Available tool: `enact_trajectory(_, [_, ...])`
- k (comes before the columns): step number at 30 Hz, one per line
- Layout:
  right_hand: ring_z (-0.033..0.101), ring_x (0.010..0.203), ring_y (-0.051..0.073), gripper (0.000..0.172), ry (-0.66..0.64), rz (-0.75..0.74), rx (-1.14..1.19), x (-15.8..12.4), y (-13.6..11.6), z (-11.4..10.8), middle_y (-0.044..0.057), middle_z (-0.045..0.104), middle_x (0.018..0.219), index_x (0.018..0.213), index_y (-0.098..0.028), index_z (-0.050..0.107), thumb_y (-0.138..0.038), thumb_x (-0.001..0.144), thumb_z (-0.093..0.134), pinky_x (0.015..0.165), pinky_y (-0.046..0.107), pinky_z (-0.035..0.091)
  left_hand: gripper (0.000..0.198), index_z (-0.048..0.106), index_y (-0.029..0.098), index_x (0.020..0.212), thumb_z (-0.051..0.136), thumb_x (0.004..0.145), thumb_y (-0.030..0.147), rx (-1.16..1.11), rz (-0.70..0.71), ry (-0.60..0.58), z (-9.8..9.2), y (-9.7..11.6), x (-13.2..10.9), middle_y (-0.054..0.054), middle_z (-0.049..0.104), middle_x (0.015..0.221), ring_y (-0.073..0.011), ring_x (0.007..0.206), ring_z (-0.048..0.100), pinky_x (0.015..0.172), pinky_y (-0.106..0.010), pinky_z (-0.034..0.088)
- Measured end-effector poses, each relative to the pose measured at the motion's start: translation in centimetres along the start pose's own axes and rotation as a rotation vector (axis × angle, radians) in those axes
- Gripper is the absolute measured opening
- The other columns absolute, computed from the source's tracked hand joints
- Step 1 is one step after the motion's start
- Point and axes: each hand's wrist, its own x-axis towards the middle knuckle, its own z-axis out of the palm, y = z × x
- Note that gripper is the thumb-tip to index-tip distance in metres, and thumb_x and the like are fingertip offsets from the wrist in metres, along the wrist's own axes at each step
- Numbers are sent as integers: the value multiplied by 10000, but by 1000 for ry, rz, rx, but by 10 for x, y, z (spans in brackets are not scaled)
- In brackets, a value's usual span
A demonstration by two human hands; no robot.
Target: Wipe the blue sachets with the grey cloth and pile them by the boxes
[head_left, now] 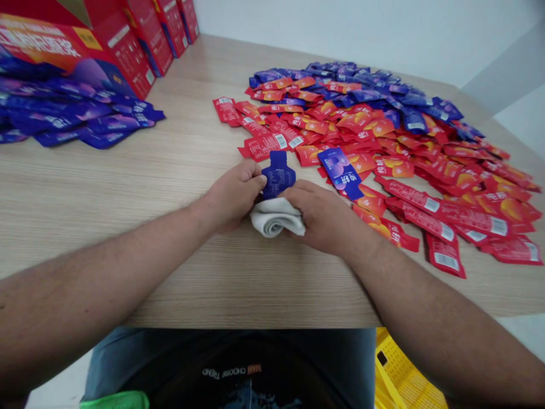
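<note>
Between my two hands a blue sachet is held above the table, its narrow spout end pointing away from me and its printed text side up. My left hand pinches the sachet's left edge. With my right hand I grip a rolled white cloth, and these fingers also meet the sachet's right side. The cloth covers the sachet's near end. Just right of my right hand, a blue sachet lies on top of the red sachets.
Blue sachets are heaped behind the red ones. More blue sachets lie in a stack at the left, before an open red box. Other red boxes stand behind it. A yellow crate is below the table's front edge.
</note>
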Motion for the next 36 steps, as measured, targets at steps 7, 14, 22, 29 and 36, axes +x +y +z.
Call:
enact_trajectory(7, [608, 902, 216, 158, -83, -1, -16, 0, -2, 3, 63, 649, 958, 1003, -193, 669, -259, 860, 676, 750, 308, 457, 103, 556, 208, 845, 603, 804, 125, 15, -22, 15, 1, 4, -1, 24, 541, 611, -138, 579, 508, 528, -239, 404])
enact_trajectory(14, [605, 907, 221, 147, -48, 2, -4, 0, 0, 4, 59, 645, 953, 996, -214, 658, -260, 857, 669, 738, 309, 458, 107, 548, 216, 894, 548, 826, 134, -5, -81, -4, 1, 6, 2, 18, 569, 637, -143, 556, 534, 535, -259, 429])
enact_trajectory(22, [608, 909, 227, 151, 76, 30, 27, 1, 5, 3, 57, 657, 923, 971, -199, 655, -257, 838, 698, 768, 322, 468, 117, 569, 215, 914, 574, 815, 152, -79, -99, -14, -1, 7, 5, 10, 609, 689, -141, 563, 573, 555, -271, 471])
enact_trajectory(29, [641, 949, 237, 174, 138, 90, 69, 4, 13, -2, 57, 700, 956, 999, -211, 683, -302, 853, 710, 823, 351, 492, 131, 504, 224, 889, 562, 801, 146, -88, -107, -48, -5, 11, 3, 24, 575, 652, -143, 522, 568, 496, -255, 459])
enact_trajectory(36, [670, 961, 263, 224, 196, 114, 101, 5, 19, -4, 75, 726, 993, 1022, -207, 703, -341, 842, 711, 826, 389, 522, 138, 503, 220, 846, 600, 768, 162, -39, -75, -186, -12, 8, 2, 18, 571, 656, -140, 522, 552, 460, -242, 455])
